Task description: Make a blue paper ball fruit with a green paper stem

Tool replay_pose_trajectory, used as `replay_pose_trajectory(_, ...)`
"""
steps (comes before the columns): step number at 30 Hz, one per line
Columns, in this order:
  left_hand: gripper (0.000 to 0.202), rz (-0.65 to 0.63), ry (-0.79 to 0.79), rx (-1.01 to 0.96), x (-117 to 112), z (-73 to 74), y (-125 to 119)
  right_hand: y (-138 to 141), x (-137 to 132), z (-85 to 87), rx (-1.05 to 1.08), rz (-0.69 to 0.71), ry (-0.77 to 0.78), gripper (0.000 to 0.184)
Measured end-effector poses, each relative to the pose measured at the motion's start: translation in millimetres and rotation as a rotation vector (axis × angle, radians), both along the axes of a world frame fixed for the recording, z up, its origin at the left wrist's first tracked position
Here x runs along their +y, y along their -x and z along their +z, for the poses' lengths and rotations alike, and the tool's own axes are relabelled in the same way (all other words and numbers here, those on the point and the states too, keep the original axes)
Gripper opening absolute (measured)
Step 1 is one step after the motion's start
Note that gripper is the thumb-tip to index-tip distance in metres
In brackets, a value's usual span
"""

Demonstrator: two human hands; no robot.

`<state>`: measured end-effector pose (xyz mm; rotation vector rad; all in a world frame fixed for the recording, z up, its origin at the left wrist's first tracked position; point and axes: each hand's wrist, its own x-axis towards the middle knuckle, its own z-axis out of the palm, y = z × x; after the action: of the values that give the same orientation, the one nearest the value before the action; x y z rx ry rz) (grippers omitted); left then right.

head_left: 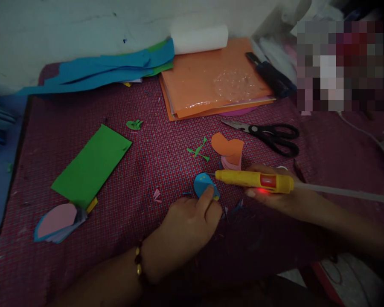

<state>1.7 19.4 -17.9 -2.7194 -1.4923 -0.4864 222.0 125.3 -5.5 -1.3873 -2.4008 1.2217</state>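
My right hand (275, 194) is closed around a yellow glue gun (254, 179) with a red light glowing on its body; a white glue stick (345, 192) juts out behind. Its nozzle points left at a small blue paper petal (202, 184) lying on the red checked cloth (141, 153). My left hand (187, 224) rests on the cloth, its fingers curled, with a fingertip pressing the petal's lower edge. Just beyond the nozzle lie orange (227, 146) and pink (228, 163) paper cut-outs.
Black-handled scissors (269, 134) lie behind the glue gun. A stack of orange sheets (211, 81) and a white roll (200, 38) sit at the back, blue sheets (109, 70) to their left. A green sheet (91, 164) and pink cut-outs (56, 219) lie at left.
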Motion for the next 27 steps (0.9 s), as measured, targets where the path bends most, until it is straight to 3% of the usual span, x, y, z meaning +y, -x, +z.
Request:
replay_pose_trajectory(8, 0.012, -0.008, 0.009, 0.016, -2.0, 1.4, 1.2, -5.2, -0.4, -2.8, 0.049, 0.028, 0.026, 0.015)
replay_pose_trajectory(19, 0.012, -0.009, 0.011, -0.004, -1.7, 1.0, 0.9, -3.8, 2.4, 1.6, -0.001, 0.076, -0.059, 0.021)
replay_pose_trajectory(27, 0.014, -0.014, 0.013, -0.019, -0.9, 0.4, 1.3, 1.4, 4.3, 6.4, -0.046, 0.071, -0.033, 0.025)
